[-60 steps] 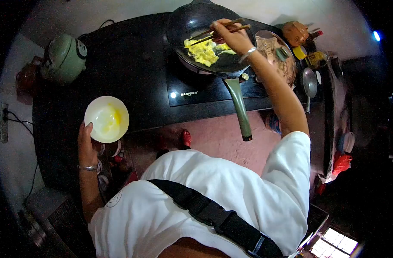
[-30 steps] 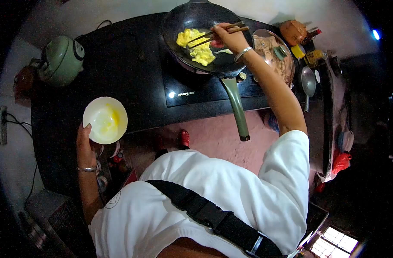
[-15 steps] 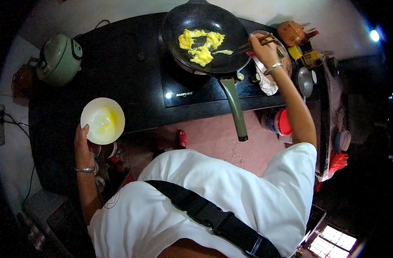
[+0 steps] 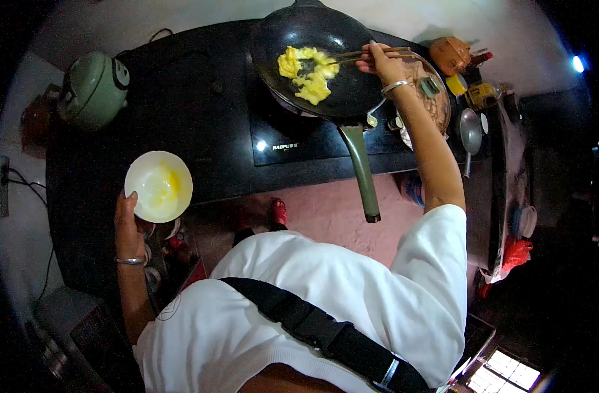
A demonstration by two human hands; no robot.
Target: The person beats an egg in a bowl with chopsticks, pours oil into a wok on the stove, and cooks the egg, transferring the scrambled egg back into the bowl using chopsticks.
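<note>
Closed around a pair of chopsticks (image 4: pixel 352 54), my right hand (image 4: pixel 382 64) is over the right side of a dark wok (image 4: pixel 273 39). The chopstick tips reach the edge of the yellow scrambled egg (image 4: pixel 312 85) in the wok. A green handle (image 4: pixel 360 173) points from the wok toward me. At the left, my left hand (image 4: pixel 129 226) grips a white bowl (image 4: pixel 134 180) by its rim, thumb on the inside edge. Streaks of yellow raw egg lie in the tilted bowl, held beside the counter's front edge.
The wok stands on a black cooktop (image 4: pixel 326 147) set in a dark counter (image 4: pixel 201 118). A green rice cooker (image 4: pixel 93 92) is at the far left. At the right are a round tray (image 4: pixel 440 108), a ladle (image 4: pixel 470 131), an orange pot (image 4: pixel 450 56) and a yellow-labelled bottle (image 4: pixel 482 93).
My right hand has moved left over the wok, bringing the chopstick tips to the main egg mass. The loose strip of egg has joined it. My left hand keeps the bowl nearly still.
</note>
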